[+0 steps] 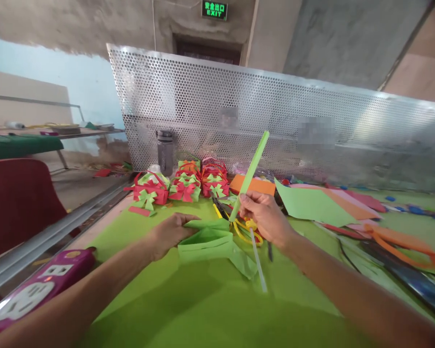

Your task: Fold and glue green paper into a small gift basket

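My left hand (168,234) pinches the back left edge of a small green paper box (206,245), open at the top, with a loose flap at its right. My right hand (264,212) grips a light green paper strip (252,169) between thumb and fingers. The strip slants up and right, its lower end close to the box's back right corner; I cannot tell whether they touch. Behind and beneath my right hand lie yellow-handled scissors (242,236) and a translucent glue stick (258,261) jutting from a yellow piece.
Several finished red and green paper baskets with bows (183,186) stand at the back, near a grey bottle (164,152). Coloured paper sheets (311,203) lie right of them. A purple power strip (43,290) is at left; a perforated metal panel (203,96) bounds the table's back.
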`<state>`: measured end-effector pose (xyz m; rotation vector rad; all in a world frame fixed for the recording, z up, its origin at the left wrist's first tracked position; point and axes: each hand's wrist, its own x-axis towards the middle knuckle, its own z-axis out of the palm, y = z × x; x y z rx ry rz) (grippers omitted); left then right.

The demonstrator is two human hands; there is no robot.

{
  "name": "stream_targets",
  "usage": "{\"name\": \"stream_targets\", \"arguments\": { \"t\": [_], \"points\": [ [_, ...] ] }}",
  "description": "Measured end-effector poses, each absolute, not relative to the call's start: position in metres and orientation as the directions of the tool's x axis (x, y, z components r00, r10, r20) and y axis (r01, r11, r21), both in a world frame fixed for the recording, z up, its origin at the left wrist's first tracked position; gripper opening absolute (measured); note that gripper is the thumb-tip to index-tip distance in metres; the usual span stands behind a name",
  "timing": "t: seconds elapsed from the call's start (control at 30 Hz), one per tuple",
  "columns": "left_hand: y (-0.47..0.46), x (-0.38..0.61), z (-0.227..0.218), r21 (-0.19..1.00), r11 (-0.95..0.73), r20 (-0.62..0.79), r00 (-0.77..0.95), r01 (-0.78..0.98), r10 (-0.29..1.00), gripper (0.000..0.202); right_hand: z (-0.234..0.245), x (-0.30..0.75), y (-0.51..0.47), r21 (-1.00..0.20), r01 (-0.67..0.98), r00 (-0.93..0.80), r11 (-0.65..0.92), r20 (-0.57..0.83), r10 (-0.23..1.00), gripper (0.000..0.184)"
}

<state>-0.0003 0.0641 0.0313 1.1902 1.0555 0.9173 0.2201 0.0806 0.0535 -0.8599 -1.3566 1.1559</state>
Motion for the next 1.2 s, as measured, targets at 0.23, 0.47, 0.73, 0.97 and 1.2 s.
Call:
{"name": "stream_targets", "arguments": {
  "t": [0.23,0.47,0.73,0.97,1.2],
  "points": [
    [0.067,-0.002,0.035,0.991,0.112,-0.089,0.264,-0.075,0.96,0.022,0.056,0.223,0.08,-0.975,-0.146,-0.288,0.17,0.206,0.935,0.027],
    [0.064,0.0,0.033,0.987,0.06,-0.019,0.264,-0.148,0.964,0.02,0.043,0.228,0.085,-0.97,0.085,-0.375,0.227,0.18,0.909,0.026],
    [0.063,-0.003,0.044,0.985,-0.128,0.083,0.332,0.118,0.94,0.033,0.052,0.22,0.069,-0.765,0.412,-0.395,0.495,0.339,0.854,0.035],
    [0.048,0.009,0.048,0.816,-0.427,0.28,0.379,0.39,0.882,0.031,0.052,0.21,0.052,-0.652,0.511,-0.48,0.56,0.324,0.816,0.039],
    [0.044,0.008,0.051,0.864,-0.375,0.228,0.405,0.336,0.886,0.018,0.054,0.205,0.046,-0.821,0.35,-0.438,0.452,0.283,0.853,0.034]
  ]
}}
